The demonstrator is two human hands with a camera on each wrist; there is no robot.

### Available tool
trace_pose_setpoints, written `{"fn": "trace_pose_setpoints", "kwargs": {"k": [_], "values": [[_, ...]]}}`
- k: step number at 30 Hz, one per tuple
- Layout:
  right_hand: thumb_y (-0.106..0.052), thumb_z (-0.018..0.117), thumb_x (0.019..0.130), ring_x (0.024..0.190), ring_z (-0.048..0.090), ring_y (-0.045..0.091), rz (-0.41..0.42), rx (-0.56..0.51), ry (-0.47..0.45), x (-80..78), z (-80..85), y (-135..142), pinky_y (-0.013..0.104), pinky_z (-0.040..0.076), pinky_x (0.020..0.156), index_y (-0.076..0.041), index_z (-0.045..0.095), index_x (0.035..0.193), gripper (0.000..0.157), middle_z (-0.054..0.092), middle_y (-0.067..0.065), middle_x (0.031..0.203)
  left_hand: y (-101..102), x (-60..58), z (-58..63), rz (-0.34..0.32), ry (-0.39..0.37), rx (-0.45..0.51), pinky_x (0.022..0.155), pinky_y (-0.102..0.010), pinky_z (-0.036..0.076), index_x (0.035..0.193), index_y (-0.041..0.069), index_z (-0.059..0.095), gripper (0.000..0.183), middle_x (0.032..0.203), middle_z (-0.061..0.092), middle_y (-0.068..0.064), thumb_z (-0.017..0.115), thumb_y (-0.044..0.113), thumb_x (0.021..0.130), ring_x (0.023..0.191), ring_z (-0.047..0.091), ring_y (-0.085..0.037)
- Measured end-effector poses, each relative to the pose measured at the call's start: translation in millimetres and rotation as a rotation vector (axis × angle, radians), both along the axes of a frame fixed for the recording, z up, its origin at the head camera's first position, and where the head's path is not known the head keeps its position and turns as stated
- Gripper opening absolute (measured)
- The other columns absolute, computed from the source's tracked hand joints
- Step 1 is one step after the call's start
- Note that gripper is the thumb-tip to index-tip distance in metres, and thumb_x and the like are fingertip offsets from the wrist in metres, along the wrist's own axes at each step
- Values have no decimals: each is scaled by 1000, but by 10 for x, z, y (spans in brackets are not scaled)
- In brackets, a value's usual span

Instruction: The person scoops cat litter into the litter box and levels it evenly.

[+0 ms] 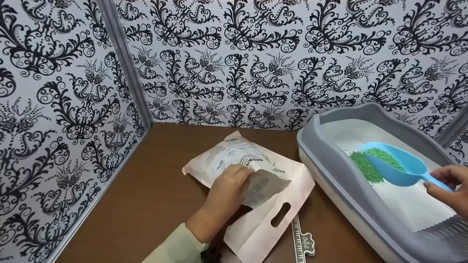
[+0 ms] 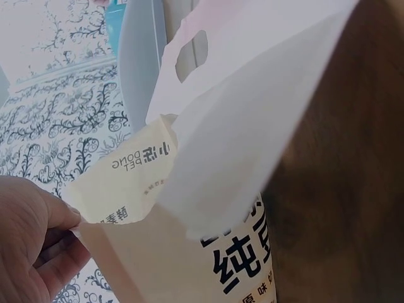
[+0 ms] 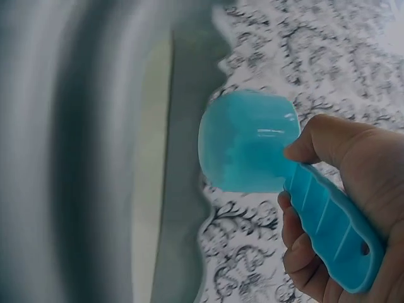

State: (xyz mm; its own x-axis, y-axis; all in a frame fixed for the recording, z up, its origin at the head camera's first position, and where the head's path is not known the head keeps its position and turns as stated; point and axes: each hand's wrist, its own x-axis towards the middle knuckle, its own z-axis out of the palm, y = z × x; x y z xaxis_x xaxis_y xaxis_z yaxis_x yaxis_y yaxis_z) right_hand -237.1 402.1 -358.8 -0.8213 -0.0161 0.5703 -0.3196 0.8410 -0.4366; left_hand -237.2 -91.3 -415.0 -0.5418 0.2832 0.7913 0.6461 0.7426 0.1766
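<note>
My left hand (image 1: 228, 186) pinches the torn edge of a pale pink bag (image 1: 214, 155) lying on the table. In the left wrist view the mouth of the bag (image 2: 151, 259) gapes, with printing inside and out. On the right, my right hand (image 1: 451, 186) grips the handle of a light-blue scoop (image 1: 413, 170). Green granules (image 1: 384, 159) fill part of the scoop, which is held over a grey and white litter box (image 1: 323, 171). Below the scoop, a small heap of green granules (image 1: 363, 168) lies on the white box floor. The right wrist view shows the scoop's underside (image 3: 246, 145).
A ruler-like strip (image 1: 298, 237) with a decorative end pokes out from under the bag's handle flap. Patterned walls (image 1: 219, 65) stand behind and left of the brown table (image 1: 135, 193). A ridged grey section (image 1: 446, 228) occupies the box's near end.
</note>
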Motion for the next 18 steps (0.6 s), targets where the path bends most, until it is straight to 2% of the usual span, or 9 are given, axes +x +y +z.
{"fn": "trace_pose_setpoints", "kwargs": {"k": [7, 13, 18], "values": [[9, 71, 77, 57, 41, -1, 17, 77, -155, -174, -82, 201, 13, 39, 48, 15, 60, 88, 16, 58, 7, 71, 4, 0, -8, 8, -1, -5, 82, -24, 60, 103, 7, 77, 15, 94, 71, -4, 78, 0, 89, 91, 69, -17], [8, 73, 74, 55, 38, -1, 62, 201, -185, -301, -103, 323, 18, 37, 46, 11, 61, 80, 13, 55, 3, 66, 7, 3, -6, 16, 8, -12, 81, -23, 60, 104, 7, 77, 14, 94, 72, -4, 76, 0, 91, 90, 69, -16], [2, 78, 72, 56, 40, -1, 77, 347, -279, -367, -69, 349, 20, 40, 48, 5, 62, 78, 17, 57, 1, 66, -2, 5, 1, 7, -3, -6, 80, -24, 60, 104, 7, 77, 13, 94, 71, -4, 75, 1, 92, 90, 69, -17]]}}
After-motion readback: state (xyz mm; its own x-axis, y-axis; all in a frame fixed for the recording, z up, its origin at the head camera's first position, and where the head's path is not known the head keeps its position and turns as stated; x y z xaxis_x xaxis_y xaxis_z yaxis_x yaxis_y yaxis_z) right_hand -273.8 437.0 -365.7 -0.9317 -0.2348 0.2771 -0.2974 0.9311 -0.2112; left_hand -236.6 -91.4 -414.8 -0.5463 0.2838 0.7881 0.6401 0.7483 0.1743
